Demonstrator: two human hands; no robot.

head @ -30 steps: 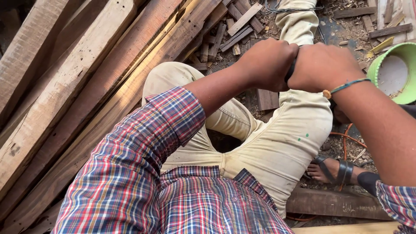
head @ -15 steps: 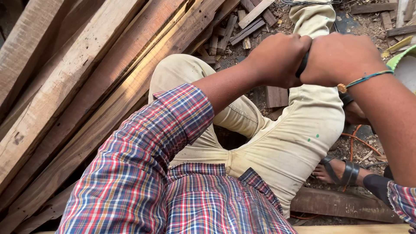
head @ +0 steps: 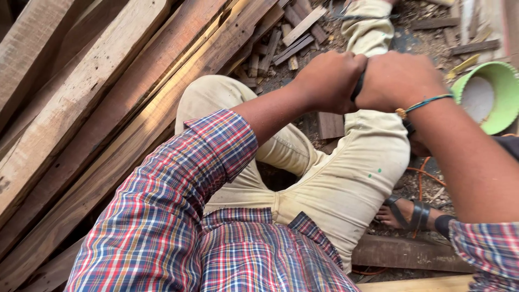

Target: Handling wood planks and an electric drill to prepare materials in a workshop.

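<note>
1. Head view: a dark handle point(head: 357, 86) is clamped between the left hand point(head: 330, 81) and right hand point(head: 400, 80), above the knee; both sets of fingers are curled tight around it.
2. A green bowl point(head: 500, 81) is seen right; planks point(head: 108, 108) left.

2 hands point(head: 330, 81) point(head: 397, 81), 1 green bowl point(head: 505, 81), 1 sandal point(head: 413, 213)

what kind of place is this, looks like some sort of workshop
Probably a rough woodworking or carpentry spot. Long wooden planks are stacked at the left, short offcuts and wood chips litter the dirt ground, and a green bucket stands beside the seated person.
</note>
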